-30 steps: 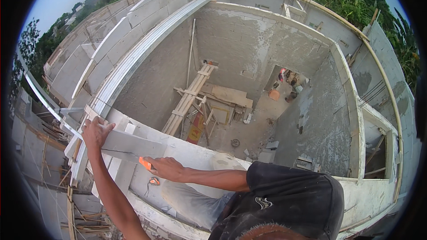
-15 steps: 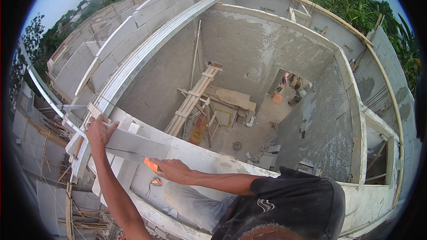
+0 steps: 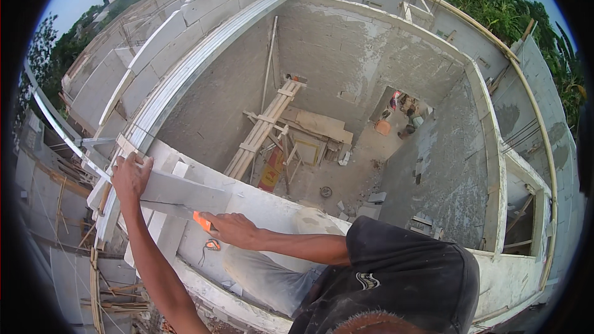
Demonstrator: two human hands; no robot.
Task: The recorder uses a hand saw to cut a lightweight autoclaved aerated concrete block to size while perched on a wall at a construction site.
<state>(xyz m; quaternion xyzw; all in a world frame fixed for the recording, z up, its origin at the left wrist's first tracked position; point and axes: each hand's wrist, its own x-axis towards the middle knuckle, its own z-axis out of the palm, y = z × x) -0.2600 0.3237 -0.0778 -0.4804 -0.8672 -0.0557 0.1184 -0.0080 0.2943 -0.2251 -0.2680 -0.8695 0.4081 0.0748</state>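
Hands unmoved: left hand (image 3: 131,176) still on grey bar (image 3: 185,192).

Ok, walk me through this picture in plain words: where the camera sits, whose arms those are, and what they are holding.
The camera is worn on a person's head and looks down through a fisheye lens, so straight walls look bent. Both bare arms coming up from the bottom belong to that person, who is up at the top of an unfinished block wall, looking down into a roofless room. The left hand rests flat on the end of a long grey metal bar lying across the wall top. The right hand grips an orange tool at the bar's edge; what kind of tool is too small to tell. Far below are a wooden ladder, planks and rubble on the floor.
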